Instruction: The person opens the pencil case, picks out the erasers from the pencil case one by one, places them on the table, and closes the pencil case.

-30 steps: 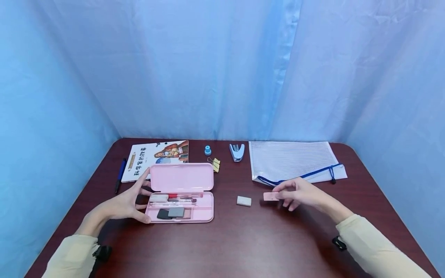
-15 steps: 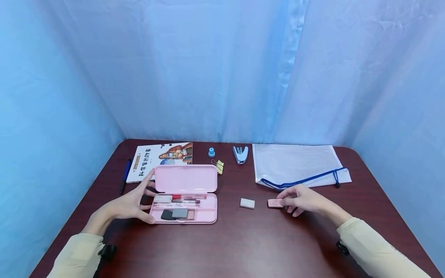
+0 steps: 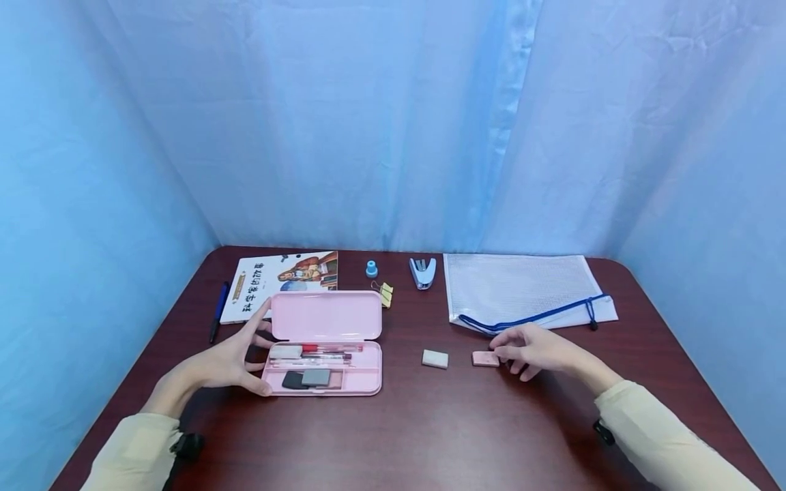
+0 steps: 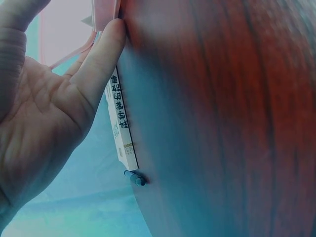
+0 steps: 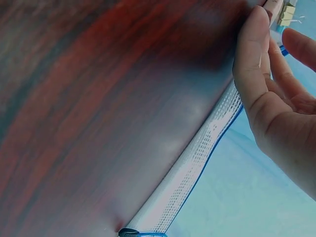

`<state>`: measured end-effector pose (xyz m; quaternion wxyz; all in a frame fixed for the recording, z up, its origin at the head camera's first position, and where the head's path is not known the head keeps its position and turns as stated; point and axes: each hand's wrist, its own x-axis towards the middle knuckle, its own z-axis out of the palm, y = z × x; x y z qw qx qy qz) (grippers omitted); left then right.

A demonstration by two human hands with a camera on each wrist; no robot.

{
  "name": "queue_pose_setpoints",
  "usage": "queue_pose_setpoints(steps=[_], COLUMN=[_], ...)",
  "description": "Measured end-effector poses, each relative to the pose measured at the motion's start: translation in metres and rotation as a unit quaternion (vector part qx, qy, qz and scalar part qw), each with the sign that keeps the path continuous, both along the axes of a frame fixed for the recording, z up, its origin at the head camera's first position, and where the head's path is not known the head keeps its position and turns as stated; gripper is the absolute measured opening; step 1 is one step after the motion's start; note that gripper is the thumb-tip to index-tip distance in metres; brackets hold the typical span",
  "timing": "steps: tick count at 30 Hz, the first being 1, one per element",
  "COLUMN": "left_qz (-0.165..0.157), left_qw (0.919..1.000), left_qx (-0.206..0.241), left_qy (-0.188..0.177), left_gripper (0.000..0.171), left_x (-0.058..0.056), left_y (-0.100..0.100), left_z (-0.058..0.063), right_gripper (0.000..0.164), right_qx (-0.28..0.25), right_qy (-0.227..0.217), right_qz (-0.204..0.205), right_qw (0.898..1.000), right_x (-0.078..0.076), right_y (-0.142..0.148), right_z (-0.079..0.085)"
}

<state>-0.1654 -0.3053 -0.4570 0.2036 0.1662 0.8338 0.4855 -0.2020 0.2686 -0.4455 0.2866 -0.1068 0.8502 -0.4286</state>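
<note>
Head view: the open pink pencil case (image 3: 327, 315) already holds a red pen (image 3: 310, 348) and grey eraser (image 3: 316, 378); your white eraser (image 3: 435, 359) and pink eraser (image 3: 482, 359) lie outside, toward the worktop's (image 3: 399, 436) right edge. Your left hand (image 3: 224, 365) spreads against the case; whether your right hand (image 3: 540, 351) pinches the pink eraser, I cannot tell.

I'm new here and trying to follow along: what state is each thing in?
Pencil case: open, holding pens and erasers
Pink eraser: flat on the table, at the right fingers
Loose white eraser: flat
Booklet: closed, front up
Mesh pouch: flat, whether zipped unclear
Stapler: open or shut unclear
Blue pen: lying, whether capped unclear
Binder clip: lying, clipping nothing visible
Small blue object: upright
</note>
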Motion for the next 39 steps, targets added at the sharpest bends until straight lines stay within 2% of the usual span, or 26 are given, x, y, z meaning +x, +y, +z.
queue_pose_setpoints(steps=[4,8,12,17,20,22,25,31,39], left_qz=[-0.001,-0.003,-0.003,-0.005,-0.004,-0.003,-0.004,-0.005,-0.001], left_qw=[1.0,0.9999,0.9999,1.0,1.0,1.0,1.0,1.0,0.9999], left_qx=[-0.004,-0.007,-0.006,-0.001,0.0,-0.001,-0.001,-0.004,-0.011], left_qy=[0.004,0.007,0.007,0.008,0.006,0.004,0.002,-0.004,-0.006], left_gripper=[0.141,0.142,0.142,0.141,0.142,0.142,0.142,0.142,0.142], left_x=[-0.001,-0.001,-0.001,-0.001,-0.001,0.0,-0.001,-0.001,0.0], left_y=[-0.001,0.0,0.0,0.0,0.0,0.0,0.001,0.001,0.001], left_z=[-0.001,0.0,0.001,0.001,0.001,0.001,0.001,0.003,0.004], right_gripper=[0.033,0.036,0.039,0.037,0.037,0.036,0.033,0.031,0.031], right_qx=[-0.007,-0.019,-0.03,-0.017,-0.017,-0.037,-0.065,-0.093,-0.134], right_qy=[0.002,0.016,0.06,0.127,0.148,0.15,0.151,0.151,0.119], right_qz=[0.0,0.006,0.032,0.057,0.061,0.06,0.067,0.101,0.102], right_qw=[1.0,1.0,0.997,0.99,0.987,0.986,0.984,0.979,0.979], right_x=[-0.001,0.0,0.001,0.003,0.004,0.004,0.003,-0.002,-0.008], right_y=[0.003,0.002,-0.006,-0.029,-0.047,-0.061,-0.083,-0.129,-0.184], right_z=[0.003,0.014,0.037,0.071,0.087,0.093,0.094,0.079,0.06])
